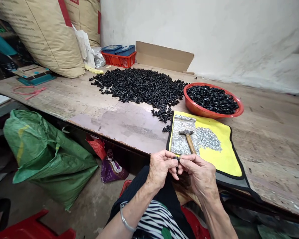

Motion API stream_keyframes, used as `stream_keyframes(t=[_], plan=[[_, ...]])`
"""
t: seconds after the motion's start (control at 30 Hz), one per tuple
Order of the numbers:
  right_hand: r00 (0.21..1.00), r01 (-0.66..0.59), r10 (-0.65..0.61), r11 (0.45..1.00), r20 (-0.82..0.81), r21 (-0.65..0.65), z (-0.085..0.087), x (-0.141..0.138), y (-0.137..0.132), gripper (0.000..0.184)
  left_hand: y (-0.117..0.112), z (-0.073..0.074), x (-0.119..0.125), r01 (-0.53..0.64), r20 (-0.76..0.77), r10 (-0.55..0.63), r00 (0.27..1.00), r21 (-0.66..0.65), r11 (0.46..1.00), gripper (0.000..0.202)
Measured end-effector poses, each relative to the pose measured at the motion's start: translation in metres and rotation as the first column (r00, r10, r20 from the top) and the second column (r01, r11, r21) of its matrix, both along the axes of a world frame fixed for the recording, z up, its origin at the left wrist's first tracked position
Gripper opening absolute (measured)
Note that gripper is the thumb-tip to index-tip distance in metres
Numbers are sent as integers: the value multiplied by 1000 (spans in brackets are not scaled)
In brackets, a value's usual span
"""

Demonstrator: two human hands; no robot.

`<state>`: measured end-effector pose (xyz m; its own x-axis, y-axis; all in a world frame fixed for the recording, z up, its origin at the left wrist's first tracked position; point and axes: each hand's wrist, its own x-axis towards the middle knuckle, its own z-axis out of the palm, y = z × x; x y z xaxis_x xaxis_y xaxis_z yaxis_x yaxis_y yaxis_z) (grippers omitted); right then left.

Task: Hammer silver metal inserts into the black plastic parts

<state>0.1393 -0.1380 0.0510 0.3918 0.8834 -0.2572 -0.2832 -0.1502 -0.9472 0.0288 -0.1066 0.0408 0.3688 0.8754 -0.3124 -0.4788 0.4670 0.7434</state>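
Note:
Close together at the table's front edge, my left hand (161,166) and my right hand (199,171) pinch a small black part (176,159) between their fingertips. Its exact shape is mostly hidden by the fingers. Just beyond them lies a hammer (188,136) with a wooden handle, resting on a worn metal plate (180,121). The plate sits on a yellow mat (229,159) with a black border. To the right of the plate, a patch of tiny silvery metal pieces (209,138) is spread on the mat.
A big heap of small black parts (139,84) covers the table's middle. Behind the mat stands a red bowl (214,115) filled with similar parts. Farther back are a red basket (119,60), cardboard (164,56) and large sacks (42,36). A green sack (49,156) stands on the floor at left.

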Motion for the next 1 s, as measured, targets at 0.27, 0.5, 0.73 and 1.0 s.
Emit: stream_keyframes(t=[0.27,0.5,0.73,1.0], plan=[[999,-31,32,999,25,-43,0,3,2,20,4,-4,2,-14,34,15,999,-35,999,24],[646,108,-23,992,763,-62,6,33,2,31,18,-2,1,-49,19,49,999,15,999,26],[-192,76,200,979,961,-189,-10,49,8,19,51,-8,9,-54,-86,59,995,56,997,25],[111,-8,454,890,884,-456,1,66,17,15,86,-20,30,-27,-227,57,972,130,991,14]])
